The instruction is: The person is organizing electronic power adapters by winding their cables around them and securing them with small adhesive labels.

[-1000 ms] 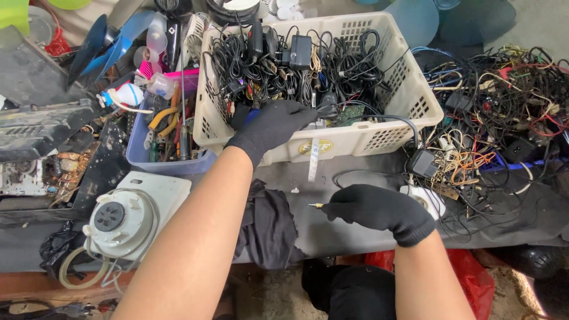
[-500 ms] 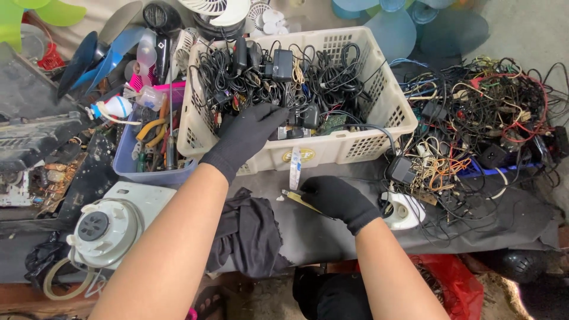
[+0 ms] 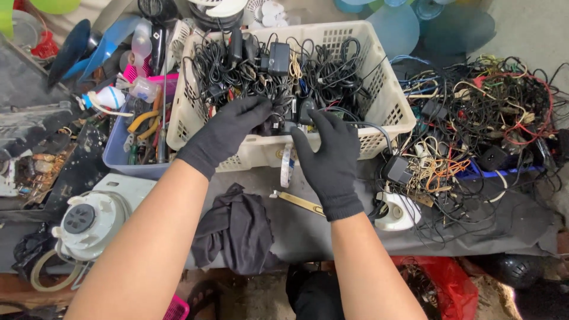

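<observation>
A white plastic basket (image 3: 261, 151) full of tangled black cables and power adapters (image 3: 278, 59) stands at the middle of the bench. My left hand (image 3: 228, 133), in a black glove, reaches over the basket's front rim, its fingers curled on a bunch of black cables (image 3: 274, 121). Just to its right, my gloved right hand (image 3: 329, 157) is raised with fingers spread, fingertips touching the cables at the rim. A thin brass-coloured tool (image 3: 299, 201) lies loose on the grey cloth below both hands.
A crumpled black rag (image 3: 237, 231) lies at the front. A white fan motor (image 3: 89, 219) and a blue tray of hand tools (image 3: 127, 157) sit left. Right of the basket lie a heap of coloured wires (image 3: 486, 130) and a white plug (image 3: 397, 210).
My right hand let go of the brass tool, which now lies on the cloth, and moved up to the basket's rim. My left hand stayed at the cables.
</observation>
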